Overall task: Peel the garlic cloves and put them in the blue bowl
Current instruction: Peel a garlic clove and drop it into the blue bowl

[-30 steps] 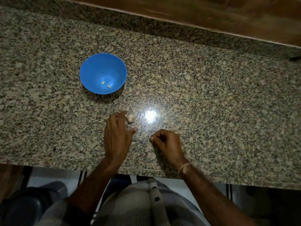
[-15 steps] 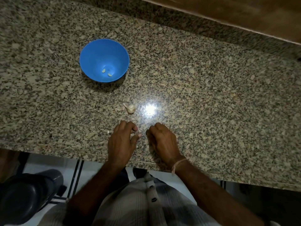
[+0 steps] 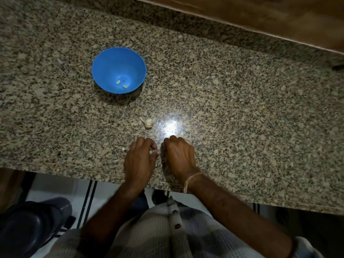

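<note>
Since a second ago my left hand point(image 3: 139, 159) has come off the papery white garlic bulb point(image 3: 148, 123) and drawn back to meet the right hand point(image 3: 178, 157) near the front edge of the speckled granite worktop point(image 3: 242, 108). The bulb lies alone just beyond them, beside a bright glare spot point(image 3: 171, 127). Further off to the left stands the round blue plastic bowl point(image 3: 104, 58), with two peeled cloves point(image 3: 118, 82) on its bottom. A brown wooden board point(image 3: 260, 19) runs along the far side, and pale floor tiles point(image 3: 61, 187) show below the near edge. The left fingers are curled, pinching a small pale clove point(image 3: 151, 151) against the thumb. The right fingers are curled under too, their tips hidden, so I cannot tell what they grip. A dark rounded object point(image 3: 28, 226) at lower left is too dim to identify.
</note>
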